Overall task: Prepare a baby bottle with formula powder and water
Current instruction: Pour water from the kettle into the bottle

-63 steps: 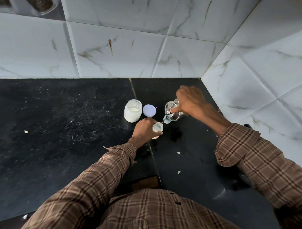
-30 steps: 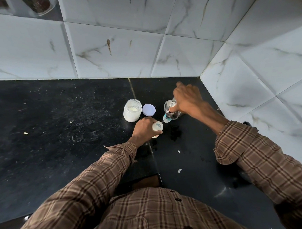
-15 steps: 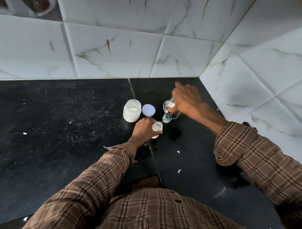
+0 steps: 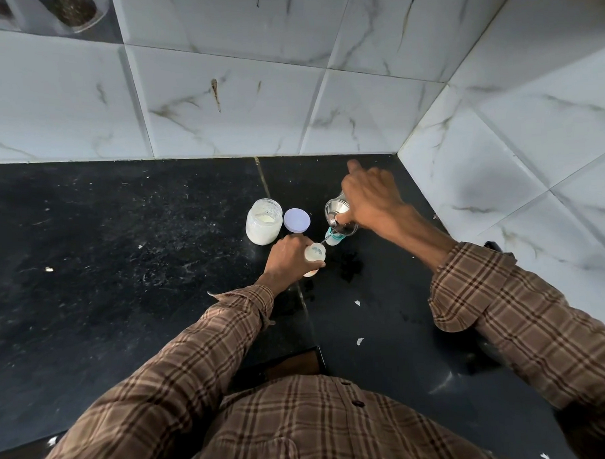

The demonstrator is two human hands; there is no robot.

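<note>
My left hand [image 4: 285,257] grips a small open baby bottle [image 4: 314,256] standing on the black counter [image 4: 124,270]. My right hand [image 4: 372,201] holds a steel tumbler [image 4: 336,216] tilted towards the bottle, and a thin stream of water runs from its rim into the bottle's mouth. Behind the bottle lies a teal-and-white bottle cap piece [image 4: 333,238], partly hidden by the tumbler. A glass jar of white formula powder [image 4: 264,222] stands open to the left, with its round pale lid [image 4: 296,220] lying flat beside it.
White marble-look tiled walls [image 4: 221,105] meet in a corner at the back right, close to the tumbler. Small white scraps [image 4: 359,340] lie on the counter near its front edge. Jars [image 4: 77,12] sit on a shelf at the top left.
My right hand has tipped the steel tumbler further towards the bottle, and water now streams from it. My left hand and the bottle have stayed in place.
</note>
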